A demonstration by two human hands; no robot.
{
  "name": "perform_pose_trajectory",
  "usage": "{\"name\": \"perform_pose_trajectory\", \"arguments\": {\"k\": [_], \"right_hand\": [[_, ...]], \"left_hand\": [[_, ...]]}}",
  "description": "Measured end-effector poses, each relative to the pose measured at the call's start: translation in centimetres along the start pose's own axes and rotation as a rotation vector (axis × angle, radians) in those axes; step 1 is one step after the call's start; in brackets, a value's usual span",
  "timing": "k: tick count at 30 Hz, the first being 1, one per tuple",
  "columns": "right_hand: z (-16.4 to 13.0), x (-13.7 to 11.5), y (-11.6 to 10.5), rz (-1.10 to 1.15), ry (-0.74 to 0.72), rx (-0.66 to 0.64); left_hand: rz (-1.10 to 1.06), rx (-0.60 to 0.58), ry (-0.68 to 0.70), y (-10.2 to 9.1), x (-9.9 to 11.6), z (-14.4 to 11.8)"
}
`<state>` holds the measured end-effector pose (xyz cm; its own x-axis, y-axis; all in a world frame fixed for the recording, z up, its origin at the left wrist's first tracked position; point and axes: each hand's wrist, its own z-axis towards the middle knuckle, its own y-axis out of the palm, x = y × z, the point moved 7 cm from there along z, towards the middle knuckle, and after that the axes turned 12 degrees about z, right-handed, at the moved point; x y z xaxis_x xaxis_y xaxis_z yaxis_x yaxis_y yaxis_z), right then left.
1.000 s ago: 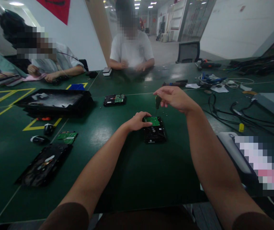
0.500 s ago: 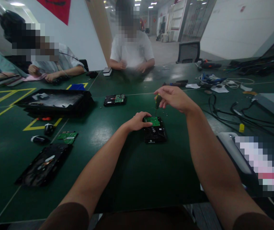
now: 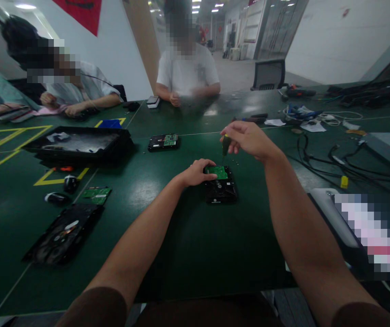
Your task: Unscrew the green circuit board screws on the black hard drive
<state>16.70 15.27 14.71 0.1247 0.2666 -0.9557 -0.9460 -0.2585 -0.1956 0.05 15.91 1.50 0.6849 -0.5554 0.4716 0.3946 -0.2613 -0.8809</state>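
A black hard drive [image 3: 220,188] with a green circuit board [image 3: 217,172] on top lies on the green table [image 3: 195,245] in front of me. My left hand [image 3: 196,171] rests on the drive's far left corner and holds it down. My right hand [image 3: 248,138] hovers just above and behind the drive, fingers closed on a small dark-handled screwdriver [image 3: 225,146] held upright, its tip pointing down at the far edge of the circuit board.
A second drive [image 3: 163,142] lies farther back, a black tray [image 3: 79,144] to the left, an opened drive [image 3: 62,234] and a loose green board [image 3: 96,194] at near left. Cables [image 3: 334,159] spread at right. Three other people sit across the table.
My right hand has shifted slightly with the screwdriver above the board. The person opposite has moved their hands. My left hand stays put.
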Motion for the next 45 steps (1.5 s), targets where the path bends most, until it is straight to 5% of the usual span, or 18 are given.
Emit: {"name": "perform_pose_trajectory", "arguments": {"k": [12, 21, 28, 37, 45], "right_hand": [[0.3, 0.2, -1.3, -0.167, -0.014, 0.113], [-0.3, -0.8, 0.0, -0.055, -0.043, -0.017], [0.1, -0.1, -1.5, -0.180, -0.039, 0.136], [-0.2, -0.3, 0.0, -0.014, -0.019, -0.046], [0.1, 0.2, -1.0, -0.075, 0.018, 0.081]], "left_hand": [[0.003, 0.003, -0.006, 0.0, 0.0, 0.0], [0.001, 0.017, 0.005, -0.2, 0.2, -0.1], [0.011, 0.008, 0.004, -0.2, 0.3, -0.1], [0.000, 0.000, 0.003, 0.0, -0.1, 0.1], [0.013, -0.002, -0.005, -0.2, 0.2, -0.1]]}}
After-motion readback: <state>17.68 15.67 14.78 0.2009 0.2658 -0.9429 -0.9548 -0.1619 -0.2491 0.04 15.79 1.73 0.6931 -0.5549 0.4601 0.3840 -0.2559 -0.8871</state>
